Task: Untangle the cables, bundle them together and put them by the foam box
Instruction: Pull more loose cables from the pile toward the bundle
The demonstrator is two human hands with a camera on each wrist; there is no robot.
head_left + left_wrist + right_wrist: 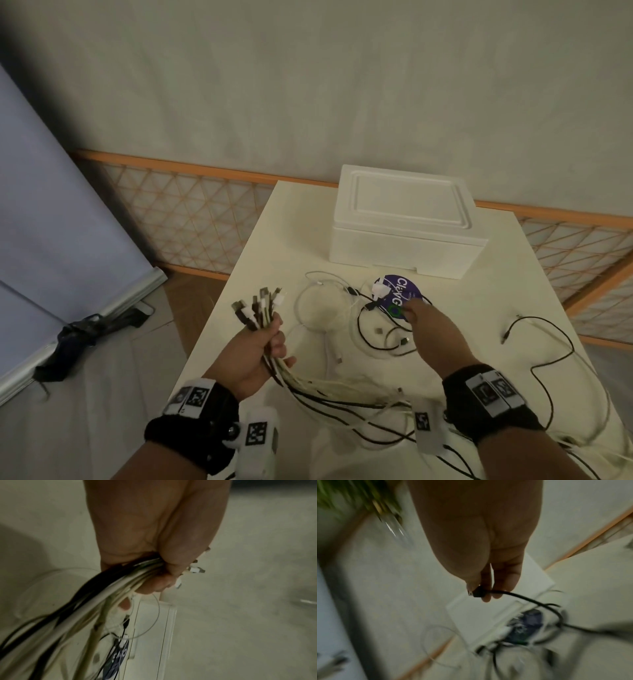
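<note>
Head view: our left hand (255,356) grips the gathered cable bundle (260,310); loose cables (373,318) lie on the worktop (513,274) just before the foam box (404,222).

Left wrist: fist wrapped round the strands.

Right wrist: our right hand (488,574) pinches a black plug (476,592), hidden in the head view; we judge pulling could tighten the tangle.

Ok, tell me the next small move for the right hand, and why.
Probably lift the black cable clear of the loose tangle and bring its plug to the left hand. The right hand already pinches that plug, and the left grips the gathered bundle, plug ends together.
</note>
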